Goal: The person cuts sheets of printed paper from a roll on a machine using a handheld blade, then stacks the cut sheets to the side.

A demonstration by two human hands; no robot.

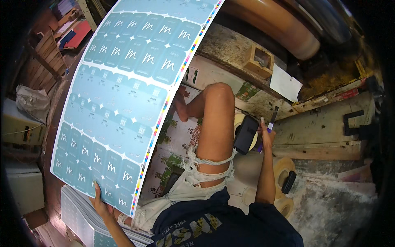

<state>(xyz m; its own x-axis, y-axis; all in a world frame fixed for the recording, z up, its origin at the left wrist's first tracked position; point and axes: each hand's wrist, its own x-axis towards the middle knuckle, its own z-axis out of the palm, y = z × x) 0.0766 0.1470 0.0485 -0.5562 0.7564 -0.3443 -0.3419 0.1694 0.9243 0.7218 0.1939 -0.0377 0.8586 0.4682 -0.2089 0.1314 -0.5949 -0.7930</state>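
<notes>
The left hand point(101, 201) is gripping the near edge of a large glossy teal sheet point(131, 94), printed with rows of rounded labels and curving away to the far left above a stack point(78, 218) of like sheets. The right hand point(265, 133) is closing around a slim pen point(270, 121), beside a black phone point(245, 134) on the raised knee.

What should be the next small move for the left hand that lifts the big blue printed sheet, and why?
Probably lay the printed sheet down flat beside the stack. The left hand pinches only its near edge, so the sheet curves upward unsupported and could crease. The right hand cannot help, since it holds a pen next to a dark phone.
</notes>
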